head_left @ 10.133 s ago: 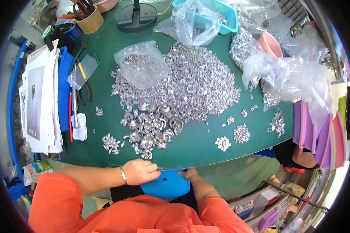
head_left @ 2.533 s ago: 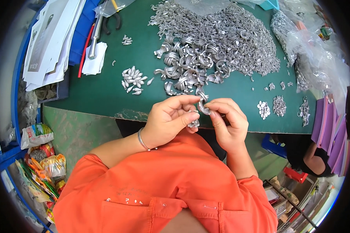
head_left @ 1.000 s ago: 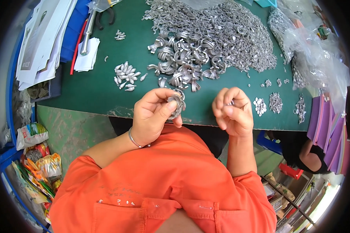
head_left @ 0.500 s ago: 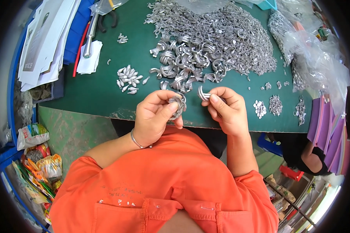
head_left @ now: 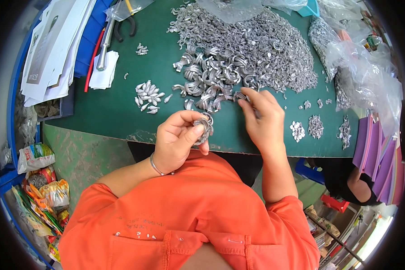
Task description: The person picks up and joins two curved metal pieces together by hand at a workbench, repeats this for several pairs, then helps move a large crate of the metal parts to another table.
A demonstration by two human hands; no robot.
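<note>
Since half a second ago our right hand has left the bundle and reached out to the heap of curved metal clips on the green surface. We hold the ring-shaped bundle of clips at the surface's near edge, left hand curled tight around it. We judge this the fetching step; next comes adding 1 clip to the bundle. Right fingertips pinch narrowly at a clip, though we cannot tell if it is gripped. Loose small pieces lie left.

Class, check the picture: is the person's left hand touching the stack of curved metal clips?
Touching. The head view shows the left hand gripping the stack of curved metal clips, with the thumb and fingers wrapped around it.
</note>
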